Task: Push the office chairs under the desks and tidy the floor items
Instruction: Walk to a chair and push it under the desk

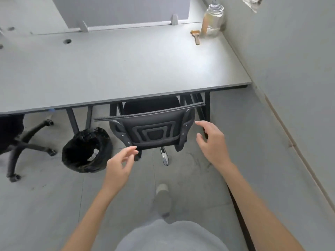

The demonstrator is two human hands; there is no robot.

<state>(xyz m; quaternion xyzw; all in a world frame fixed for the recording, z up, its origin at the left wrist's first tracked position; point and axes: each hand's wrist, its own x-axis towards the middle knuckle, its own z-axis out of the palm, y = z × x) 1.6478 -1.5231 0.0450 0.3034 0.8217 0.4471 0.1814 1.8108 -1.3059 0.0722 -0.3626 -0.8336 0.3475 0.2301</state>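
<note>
Black chair (152,127) between both empty hands.

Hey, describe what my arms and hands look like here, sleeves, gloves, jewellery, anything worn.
Both arms are bare up to the frame's edge: no sleeves show. The left hand and right hand wear no gloves, and no rings, watch or bracelets are visible.

An office: grey desks (126,69) with partition screen (123,9), cable holes, wheeled black chairs (152,127).

Glass jar (213,19) and small brush (195,36) in the far right corner by the wall (290,51).
</note>
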